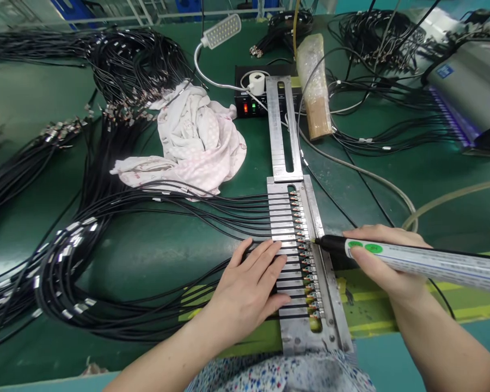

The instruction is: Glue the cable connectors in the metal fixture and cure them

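Observation:
A metal fixture (324, 256) lies on the green table with several black cables (212, 209) clamped side by side, their small connector ends (304, 247) lined up in a row. My left hand (249, 288) rests flat on the clamped cables and the fixture's left bars, fingers spread. My right hand (381, 256) grips a white pen-shaped tool (424, 261) with green buttons; its dark tip (319, 240) touches a connector end near the middle of the row.
Bundles of black cables (65, 272) loop over the left side. A crumpled white cloth (196, 141), a black box with lit lamps (251, 106), a gooseneck lamp (222, 30), a wrapped package (314, 87) and a grey machine (465, 92) stand behind.

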A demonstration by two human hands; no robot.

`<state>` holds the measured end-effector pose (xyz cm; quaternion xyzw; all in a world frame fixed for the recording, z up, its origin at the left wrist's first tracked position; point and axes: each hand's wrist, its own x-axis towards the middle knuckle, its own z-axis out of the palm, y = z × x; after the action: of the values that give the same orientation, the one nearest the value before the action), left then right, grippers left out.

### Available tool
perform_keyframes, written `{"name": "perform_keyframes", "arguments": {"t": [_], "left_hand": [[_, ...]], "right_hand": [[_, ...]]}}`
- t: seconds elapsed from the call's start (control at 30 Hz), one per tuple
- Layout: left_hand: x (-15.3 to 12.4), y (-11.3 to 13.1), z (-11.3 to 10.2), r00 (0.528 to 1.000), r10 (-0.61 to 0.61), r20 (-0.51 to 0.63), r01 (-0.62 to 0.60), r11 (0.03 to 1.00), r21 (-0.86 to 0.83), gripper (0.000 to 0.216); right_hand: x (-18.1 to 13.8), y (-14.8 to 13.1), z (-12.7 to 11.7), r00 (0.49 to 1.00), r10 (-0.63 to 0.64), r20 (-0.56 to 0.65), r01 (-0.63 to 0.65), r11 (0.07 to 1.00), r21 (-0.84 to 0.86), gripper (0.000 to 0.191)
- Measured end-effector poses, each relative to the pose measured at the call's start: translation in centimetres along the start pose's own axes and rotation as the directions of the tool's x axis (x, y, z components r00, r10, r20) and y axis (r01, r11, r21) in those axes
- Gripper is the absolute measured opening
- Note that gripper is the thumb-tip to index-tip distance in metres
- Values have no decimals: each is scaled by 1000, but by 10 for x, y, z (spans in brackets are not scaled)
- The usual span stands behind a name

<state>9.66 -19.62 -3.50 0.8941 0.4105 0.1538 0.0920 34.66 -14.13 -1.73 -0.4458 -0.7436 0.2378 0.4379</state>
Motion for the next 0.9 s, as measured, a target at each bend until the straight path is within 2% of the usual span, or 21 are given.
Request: {"name": "perform_keyframes", "arguments": {"t": [0.9], "left_hand": [[-1, -2, -1, 1000, -7, 23, 8, 1000, -15, 41]], "right_hand": [[3, -2, 1, 1000, -12, 24, 11, 1000, 10, 18]]}}
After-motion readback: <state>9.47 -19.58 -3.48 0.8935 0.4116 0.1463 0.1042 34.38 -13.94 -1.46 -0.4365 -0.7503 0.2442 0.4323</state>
